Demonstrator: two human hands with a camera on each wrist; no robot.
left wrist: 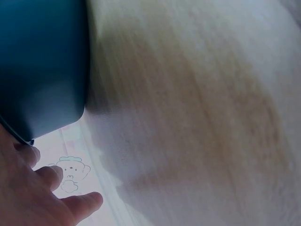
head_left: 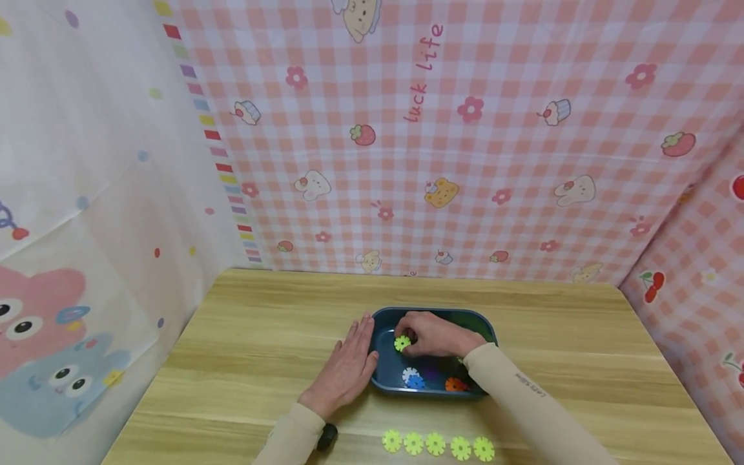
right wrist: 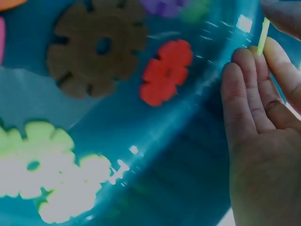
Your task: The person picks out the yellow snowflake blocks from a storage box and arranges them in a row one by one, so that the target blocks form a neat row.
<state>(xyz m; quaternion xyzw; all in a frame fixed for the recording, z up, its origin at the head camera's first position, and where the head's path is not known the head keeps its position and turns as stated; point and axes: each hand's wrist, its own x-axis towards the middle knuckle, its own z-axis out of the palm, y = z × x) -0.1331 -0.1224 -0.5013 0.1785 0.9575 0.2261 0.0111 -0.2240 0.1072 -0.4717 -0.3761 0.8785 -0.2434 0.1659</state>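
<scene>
Inside a dark blue-green plastic bin (head_left: 385,361), my right hand (head_left: 440,334) pinches a yellow-green notched snowflake disc (head_left: 402,343). The right wrist view shows that disc (right wrist: 264,36) edge-on between thumb and fingertips. My left hand (head_left: 344,369) lies along the bin's left side, fingers extended, touching its rim. In the left wrist view its fingers (left wrist: 81,205) are spread beside the bin's outer wall (left wrist: 44,66). A white disc (head_left: 409,374), a blue disc (head_left: 415,382) and an orange disc (head_left: 455,385) lie in the bin. My right forearm hides part of its contents.
Several yellow-green discs (head_left: 435,444) form a row on the wooden table (head_left: 279,336) in front of the bin. A brown disc (right wrist: 77,52), a red disc (right wrist: 167,73) and more yellow-green discs (right wrist: 33,165) show in the bin. A checked cloth (head_left: 395,161) hangs behind the table.
</scene>
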